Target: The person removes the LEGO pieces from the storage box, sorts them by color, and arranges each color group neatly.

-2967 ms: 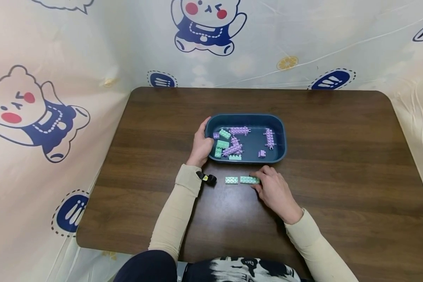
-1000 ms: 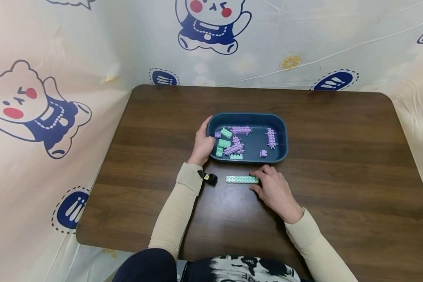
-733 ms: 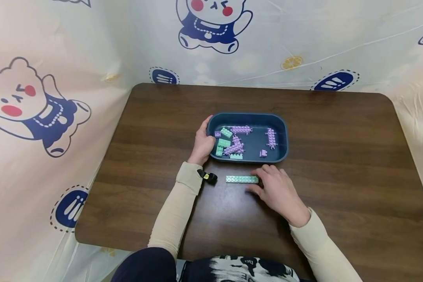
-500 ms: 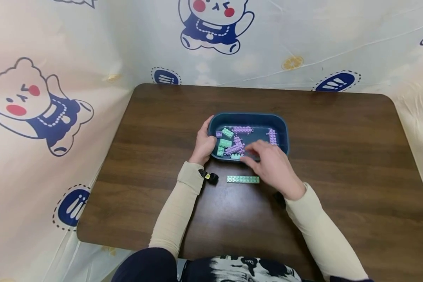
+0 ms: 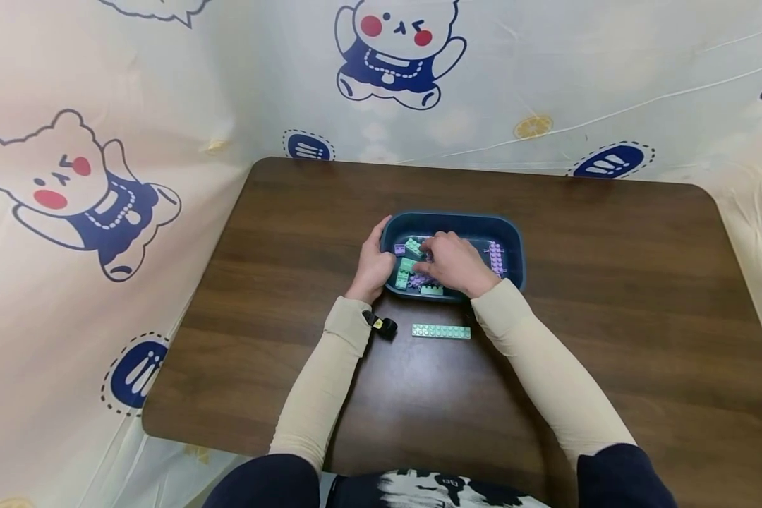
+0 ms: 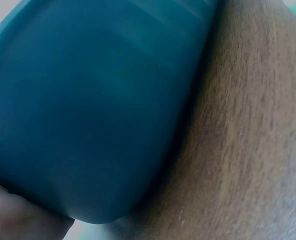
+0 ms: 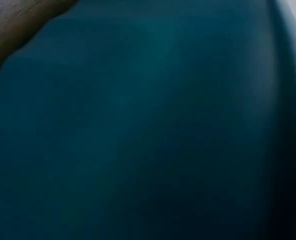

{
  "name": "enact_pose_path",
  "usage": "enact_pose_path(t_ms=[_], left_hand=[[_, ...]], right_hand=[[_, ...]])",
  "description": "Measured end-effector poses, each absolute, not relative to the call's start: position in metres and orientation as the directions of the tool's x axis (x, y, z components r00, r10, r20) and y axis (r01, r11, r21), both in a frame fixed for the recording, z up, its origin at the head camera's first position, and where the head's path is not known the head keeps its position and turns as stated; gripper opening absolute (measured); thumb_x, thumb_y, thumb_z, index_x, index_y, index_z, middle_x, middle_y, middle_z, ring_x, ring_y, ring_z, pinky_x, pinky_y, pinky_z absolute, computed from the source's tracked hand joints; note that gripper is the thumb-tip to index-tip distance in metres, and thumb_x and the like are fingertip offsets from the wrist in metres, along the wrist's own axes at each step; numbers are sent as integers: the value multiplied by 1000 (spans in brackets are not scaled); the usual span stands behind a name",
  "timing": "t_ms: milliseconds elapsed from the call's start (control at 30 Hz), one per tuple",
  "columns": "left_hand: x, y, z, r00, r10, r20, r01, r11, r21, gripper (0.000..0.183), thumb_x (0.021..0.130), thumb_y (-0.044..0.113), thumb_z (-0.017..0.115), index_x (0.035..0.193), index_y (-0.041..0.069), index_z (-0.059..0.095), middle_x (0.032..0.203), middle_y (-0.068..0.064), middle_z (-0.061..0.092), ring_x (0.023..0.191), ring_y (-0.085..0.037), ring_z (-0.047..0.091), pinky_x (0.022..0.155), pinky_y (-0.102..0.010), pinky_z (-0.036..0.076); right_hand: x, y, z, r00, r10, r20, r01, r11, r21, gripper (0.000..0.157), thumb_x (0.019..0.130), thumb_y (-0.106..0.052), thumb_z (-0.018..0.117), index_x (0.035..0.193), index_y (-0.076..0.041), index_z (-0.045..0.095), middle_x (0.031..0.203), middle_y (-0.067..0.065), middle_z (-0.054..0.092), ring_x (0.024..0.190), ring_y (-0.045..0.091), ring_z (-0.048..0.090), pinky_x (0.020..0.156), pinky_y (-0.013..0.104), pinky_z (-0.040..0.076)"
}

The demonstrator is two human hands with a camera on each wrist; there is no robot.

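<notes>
My left hand [image 5: 372, 271] grips the left end of a dark blue tray [image 5: 517, 262], thumb at the near-left rim and fingers along the outer side. In the left wrist view, the tray's wall [image 6: 98, 110] fills much of the picture. My right hand [image 5: 455, 262] is inside the tray, thumb and forefinger apart, close to a mint-green building brick [image 5: 413, 246]. More mint-green bricks [image 5: 403, 278] and purple bricks [image 5: 496, 258] lie there, some hidden under the hand. The right wrist view shows mostly blurred tray surface [image 7: 138, 125].
In front of the tray, two mint-green bricks form one straight row [image 5: 441, 331] on the brown wooden table [image 5: 622, 296]. A black wrist camera [image 5: 382, 325] sits by the left cuff. A printed curtain [image 5: 241, 70] hangs behind the table.
The right mint-green brick was slid left against the other one. My right hand has since let go of it and moved up and left into the tray. My left hand stays on the tray.
</notes>
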State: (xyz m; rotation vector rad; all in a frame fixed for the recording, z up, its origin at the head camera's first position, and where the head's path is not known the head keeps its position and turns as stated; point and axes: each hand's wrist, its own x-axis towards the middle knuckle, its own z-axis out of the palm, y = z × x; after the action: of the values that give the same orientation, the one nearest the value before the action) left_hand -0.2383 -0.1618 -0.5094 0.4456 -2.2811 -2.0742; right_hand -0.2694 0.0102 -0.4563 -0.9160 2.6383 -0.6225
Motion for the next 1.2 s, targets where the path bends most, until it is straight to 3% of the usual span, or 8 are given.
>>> enact_pose_path(t_ms=[200,500,733,900,1100,1200], left_hand=[[-238,-163,-508,-956,-235,-175,-200,85,976,80,80,-15,42,149,27,38,148,1,41,127,-19,41,109,-40,32],[-239,-158,-506,-954,-236,-188,-214,91,973,80,81,-15,42,149,28,38,148,2,41,128,-20,41,109,-40,32],[-237,-159,-505,-952,-249,-180,-207,90,974,79,82,-15,42,148,28,40,146,0,42,127,-21,42,109,-41,32],[-237,-158,-505,-950,-256,-182,-212,98,972,78,82,-14,43,147,28,40,146,1,43,127,-20,42,109,-40,33],[-238,-158,-506,-951,-253,-179,-207,88,974,80,81,-17,42,147,28,41,147,1,42,128,-21,41,108,-39,34],[-238,-158,-505,-951,-256,-173,-202,91,975,80,81,-18,41,147,27,41,147,0,42,129,-20,40,108,-39,33]], right_hand=[[-272,3,-464,-745,-653,-140,-531,706,-468,38,88,-34,71,114,-6,72,105,12,62,96,29,54,87,46,48],[-271,7,-466,-754,-645,-123,-533,711,-458,31,87,-34,72,103,-9,76,98,9,61,93,28,50,84,46,46],[-268,12,-461,-797,-597,-88,-470,705,-530,33,86,-30,73,110,-7,70,96,6,64,90,25,52,87,46,37],[-267,23,-457,-818,-574,-41,-442,672,-594,34,86,-26,73,113,-6,67,90,4,62,82,21,54,80,39,41],[-263,39,-456,-851,-525,-8,-382,631,-675,33,85,-23,75,110,-5,66,92,7,53,88,24,46,75,37,42],[-260,45,-457,-870,-493,0,-353,623,-698,34,85,-22,74,112,-5,64,100,9,54,95,25,45,80,38,44]])
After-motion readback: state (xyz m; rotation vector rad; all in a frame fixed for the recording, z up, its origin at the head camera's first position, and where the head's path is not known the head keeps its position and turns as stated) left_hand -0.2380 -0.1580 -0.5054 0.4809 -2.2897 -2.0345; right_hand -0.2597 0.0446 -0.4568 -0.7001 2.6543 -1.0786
